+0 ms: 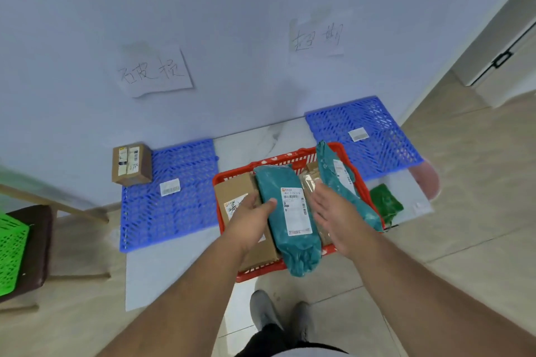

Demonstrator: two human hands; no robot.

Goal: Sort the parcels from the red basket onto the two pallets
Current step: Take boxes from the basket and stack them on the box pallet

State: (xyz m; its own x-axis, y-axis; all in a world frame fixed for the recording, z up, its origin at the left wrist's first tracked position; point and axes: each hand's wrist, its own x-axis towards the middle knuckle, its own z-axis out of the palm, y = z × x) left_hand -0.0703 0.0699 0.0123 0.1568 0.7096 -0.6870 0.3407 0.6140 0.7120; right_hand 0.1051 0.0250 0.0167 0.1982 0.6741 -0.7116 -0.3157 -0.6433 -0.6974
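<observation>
Two hands flank the teal parcel [290, 217]: left [249, 220] gripping, right [333, 214] spread.

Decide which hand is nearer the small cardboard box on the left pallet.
Left. The left hand is in the red basket, on the side facing the box; the right hand lies further right, across the teal parcel.

Occlusions and cut-offs
Red basket [293, 157] floor hidden under parcels; label on flat brown box [235, 189] half covered by left hand [251, 220]; green crate [10, 252] clipped at left edge; wall notes' writing too blurred to read.
</observation>
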